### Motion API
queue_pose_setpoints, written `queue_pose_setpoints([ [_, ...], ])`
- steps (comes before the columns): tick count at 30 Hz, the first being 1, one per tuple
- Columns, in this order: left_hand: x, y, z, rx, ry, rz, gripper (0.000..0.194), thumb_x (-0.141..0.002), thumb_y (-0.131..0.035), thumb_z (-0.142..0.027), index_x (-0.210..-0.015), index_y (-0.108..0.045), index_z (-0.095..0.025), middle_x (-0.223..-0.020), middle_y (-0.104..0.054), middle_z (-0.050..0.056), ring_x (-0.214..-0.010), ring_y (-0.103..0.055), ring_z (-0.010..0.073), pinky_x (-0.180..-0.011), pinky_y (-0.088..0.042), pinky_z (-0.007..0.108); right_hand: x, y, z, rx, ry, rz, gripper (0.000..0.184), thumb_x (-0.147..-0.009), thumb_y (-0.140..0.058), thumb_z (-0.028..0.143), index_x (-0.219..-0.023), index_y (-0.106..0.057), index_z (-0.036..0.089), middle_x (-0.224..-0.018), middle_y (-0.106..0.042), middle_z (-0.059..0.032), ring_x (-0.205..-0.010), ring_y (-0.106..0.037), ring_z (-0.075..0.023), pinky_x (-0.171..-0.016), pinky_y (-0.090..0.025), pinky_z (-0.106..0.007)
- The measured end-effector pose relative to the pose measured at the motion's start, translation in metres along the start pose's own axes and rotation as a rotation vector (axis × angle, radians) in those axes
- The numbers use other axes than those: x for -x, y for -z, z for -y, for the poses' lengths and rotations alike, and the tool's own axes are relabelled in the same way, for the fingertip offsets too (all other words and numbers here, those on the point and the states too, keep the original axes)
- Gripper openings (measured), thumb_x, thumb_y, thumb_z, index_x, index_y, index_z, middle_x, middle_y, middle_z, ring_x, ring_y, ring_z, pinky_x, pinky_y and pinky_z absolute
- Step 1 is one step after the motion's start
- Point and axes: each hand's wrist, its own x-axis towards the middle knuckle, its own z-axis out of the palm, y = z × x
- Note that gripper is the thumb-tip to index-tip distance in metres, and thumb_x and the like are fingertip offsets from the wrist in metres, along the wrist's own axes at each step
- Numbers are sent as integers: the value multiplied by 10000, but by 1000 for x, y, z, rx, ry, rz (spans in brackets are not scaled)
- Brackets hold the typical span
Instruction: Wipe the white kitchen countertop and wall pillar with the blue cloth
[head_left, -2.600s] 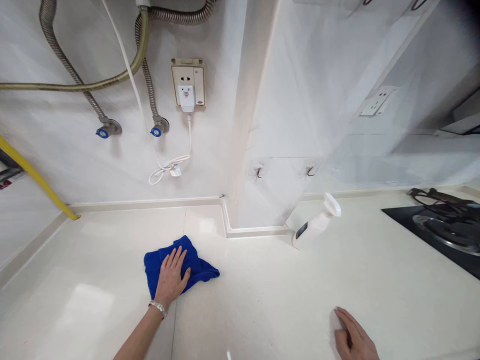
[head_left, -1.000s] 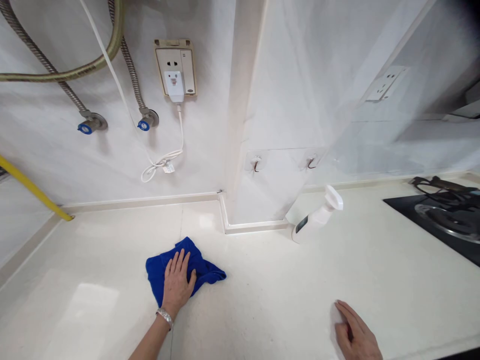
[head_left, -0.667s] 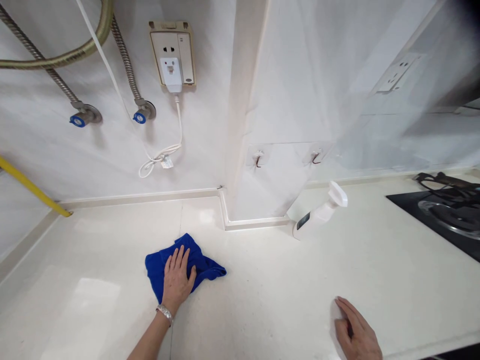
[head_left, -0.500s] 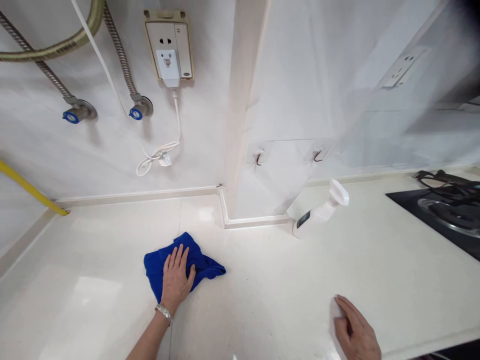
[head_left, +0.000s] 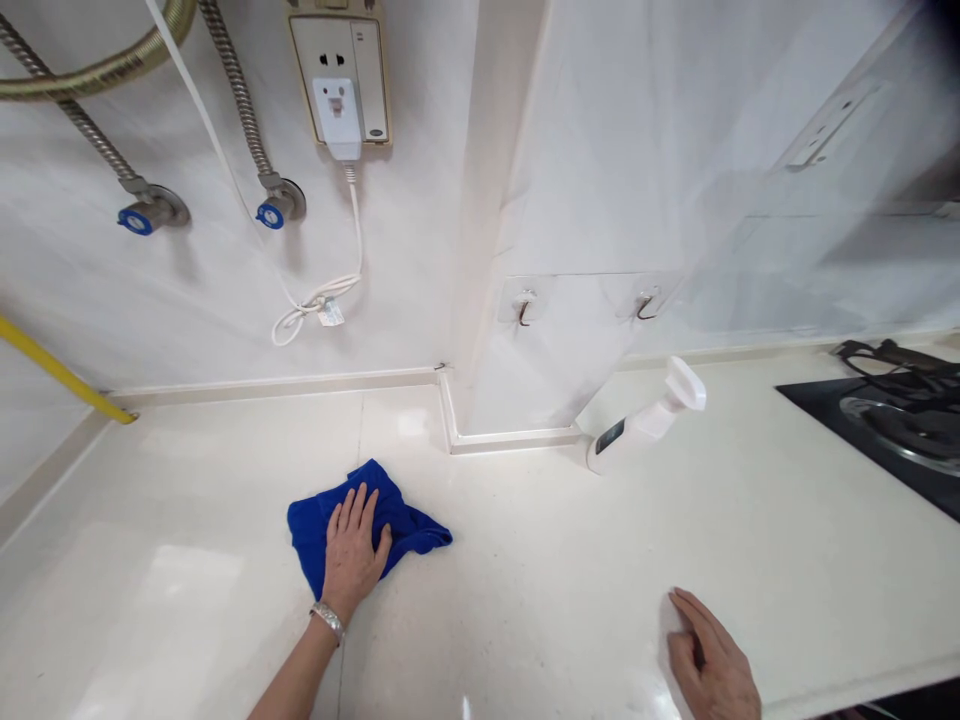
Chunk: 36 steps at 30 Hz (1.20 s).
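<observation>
My left hand point(head_left: 350, 552) lies flat, fingers stretched out, on a crumpled blue cloth point(head_left: 405, 523) on the white countertop point(head_left: 540, 560). A silver bracelet sits on that wrist. My right hand point(head_left: 709, 660) rests palm down on the bare countertop near the front edge at the lower right, fingers extended and holding nothing. A white spray bottle point(head_left: 643, 420) stands tilted by the base of the wall column, well apart from both hands.
A black gas hob point(head_left: 885, 430) sits at the right. On the wall are a socket with a white plug point(head_left: 341, 80), a coiled cord point(head_left: 311, 310), two blue-capped valves point(head_left: 270, 212) with metal hoses, a yellow pipe point(head_left: 60, 370) and two hooks point(head_left: 525, 305).
My left hand and the cloth have barely shifted on the counter. The view has tilted slightly downward. My right hand stays in place.
</observation>
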Motion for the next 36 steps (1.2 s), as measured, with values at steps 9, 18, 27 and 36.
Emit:
queue_pose_setpoints([
  [9, 4, -6, -4, -3, 21, -33, 574, -961, -417, -372, -1489, -419, -145, -1556, -434, 148, -1450, -394, 321, -1172, -359, 557, 0, 0, -1, -19, -28, 37, 433, -924, -431, 334, -1290, -575, 152, -1359, -587, -161, -1189, -608, -329, -1029, -517, -532],
  [18, 23, -14, -45, -4, 22, -85, 633, -944, -437, -344, -1534, -339, -137, -1567, -403, 184, -1465, -362, 346, -1158, -371, 587, -1, -5, -2, -28, -37, -10, 436, -908, -432, 353, -1256, -604, 153, -1328, -613, -152, -1157, -629, -326, -997, -546, -534],
  [27, 77, 7, -77, 13, -201, -4, 709, -946, -458, -332, -1586, -180, -212, -1598, -365, 111, -1477, -357, 295, -1146, -426, 525, -1, -10, -6, -21, -4, -33, 418, -930, -417, 342, -1261, -592, 158, -1337, -607, -144, -1173, -623, -313, -1007, -541, -529],
  [36, 113, 34, -40, -51, -271, 40, 657, -943, -477, -354, -1562, -264, -297, -1586, -393, 28, -1427, -442, 237, -1108, -487, 455, -2, -10, -5, -17, 33, -55, 412, -926, -416, 315, -1250, -597, 137, -1309, -621, -157, -1168, -624, -307, -997, -549, -504],
])
